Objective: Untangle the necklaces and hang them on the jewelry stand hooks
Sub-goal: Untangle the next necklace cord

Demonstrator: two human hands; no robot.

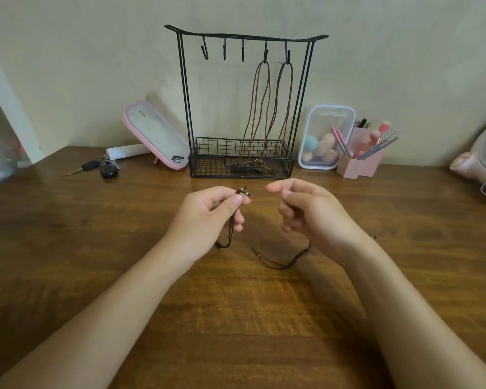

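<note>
Just above the middle of the counter (236, 318), the dark cord necklace (281, 267) is strung between both hands. The left hand (213, 211) has thumb and forefinger pinched on the little pendant (244, 192), with cord dangling down past the palm. The right hand (306, 211) has its fingers (286, 212) curled in. The cord looks like it runs through them and out under the palm, though the grip itself is half hidden. The slack lies looped on the wood at 6 o'clock from the hands.

What I'd worry about: pull the hands apart too quick and any knot in that slack just cinches tighter. The loose tail could drag and snag too. And the pendant is only held by a fingertip pinch, so it could slip.

At 12 o'clock sits the jewelry stand (246, 37). Two brown necklaces (260, 108) hang off the two rightmost hooks, with their ends piled in the basket (208, 164). Three empty hooks (224, 51) are further left. A careless reach could swing the hung ones together, or drop this cord into that pile and re-tangle the lot.

Writing-wise, nothing readable. The pink mirror (155, 136) at 11 o'clock has a small dark mark on its lower corner, too tiny to make out. There are keys (101, 167) at 10 o'clock, plus a clear tub (328, 119) of sponges and a pink brush holder (357, 167) at 1 o'clock, with no labels I can see.
</note>
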